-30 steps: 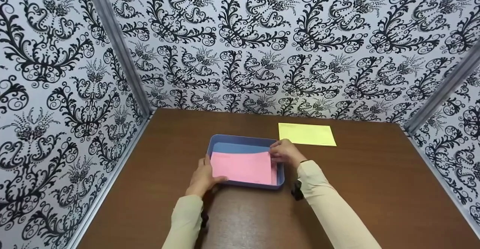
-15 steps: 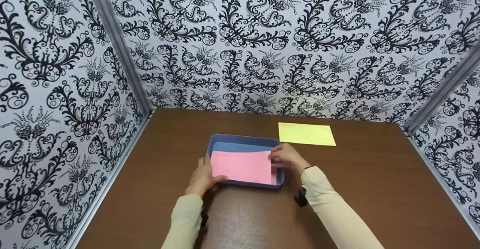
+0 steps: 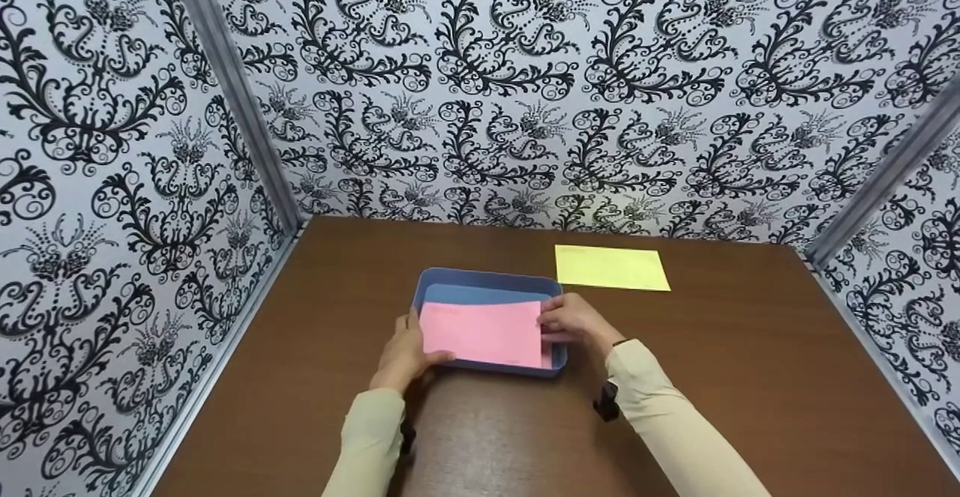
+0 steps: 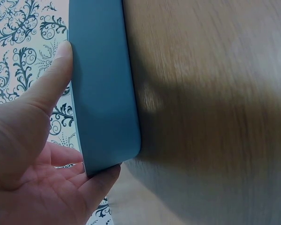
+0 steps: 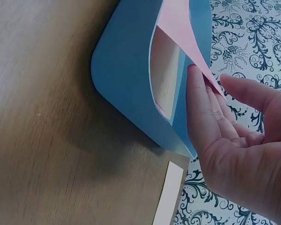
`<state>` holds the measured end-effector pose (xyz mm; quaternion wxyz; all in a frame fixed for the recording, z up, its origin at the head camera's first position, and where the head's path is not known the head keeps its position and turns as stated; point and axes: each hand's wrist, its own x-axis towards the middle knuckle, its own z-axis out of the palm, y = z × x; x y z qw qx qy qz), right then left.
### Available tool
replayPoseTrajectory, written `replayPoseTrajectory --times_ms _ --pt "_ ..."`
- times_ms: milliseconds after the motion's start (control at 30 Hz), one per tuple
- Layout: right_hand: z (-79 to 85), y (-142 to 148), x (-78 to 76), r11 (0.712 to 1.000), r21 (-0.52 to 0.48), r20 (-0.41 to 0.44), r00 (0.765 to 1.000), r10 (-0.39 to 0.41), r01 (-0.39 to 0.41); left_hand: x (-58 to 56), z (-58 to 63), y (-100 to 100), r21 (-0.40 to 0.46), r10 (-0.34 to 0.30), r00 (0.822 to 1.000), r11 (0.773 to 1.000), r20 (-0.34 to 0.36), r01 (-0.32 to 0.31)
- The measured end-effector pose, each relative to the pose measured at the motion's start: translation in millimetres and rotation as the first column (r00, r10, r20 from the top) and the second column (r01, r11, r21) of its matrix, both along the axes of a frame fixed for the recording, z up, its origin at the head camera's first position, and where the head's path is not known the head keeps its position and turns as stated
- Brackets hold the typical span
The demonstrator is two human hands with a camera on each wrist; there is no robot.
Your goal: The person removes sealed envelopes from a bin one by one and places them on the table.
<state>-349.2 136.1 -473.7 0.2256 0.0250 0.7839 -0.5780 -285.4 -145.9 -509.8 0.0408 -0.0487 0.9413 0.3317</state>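
The left hand (image 3: pixel 403 352) grips the left near corner of a shallow blue rectangular tray (image 3: pixel 487 279), its thumb along the near wall. The right hand (image 3: pixel 576 317), nearly closed, pinches the right edge of a pink paper rectangle (image 3: pixel 480 332) between thumb and fingers; this paper lies slanted within the tray. A yellow paper rectangle (image 3: pixel 613 267) lies flat on the brown wood-grain desk (image 3: pixel 495 437), beyond the tray to the right.
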Motion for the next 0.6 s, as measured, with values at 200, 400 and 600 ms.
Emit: replayPoseTrajectory --times_ms 200,400,600 --pt "-2.3 1.2 3.7 1.0 0.01 -0.026 0.999 0.029 -0.029 -0.6 0.5 -0.6 -0.026 -0.005 1.0 1.0 -0.007 0.004" --pt "-6.4 1.1 6.6 0.998 0.042 -0.06 0.997 0.052 -0.05 -0.6 0.4 -0.7 -0.049 -0.01 1.0 0.999 -0.011 0.009" --pt "-7.8 0.2 8.1 0.993 0.1 -0.074 0.995 0.07 -0.063 -0.9 0.1 0.0 -0.044 -0.01 1.0 0.999 -0.01 0.009"
